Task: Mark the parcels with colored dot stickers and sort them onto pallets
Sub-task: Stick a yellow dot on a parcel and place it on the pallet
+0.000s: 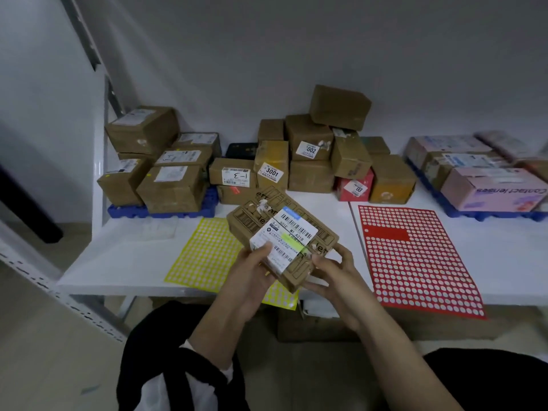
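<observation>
Parcel (284,232) — between both hands (249,280)

A single view is recorded, from a wide-angle camera on the person's head. It faces forward and steeply down. The left hand (252,274) and right hand (335,277) lie close beneath the lens, near frame centre, gripping a parcel (281,232). Beyond the hands the view reaches across the table (124,256) to the wall (267,40); nearer than the hands and to their left, it takes in the floor (44,351).
</observation>
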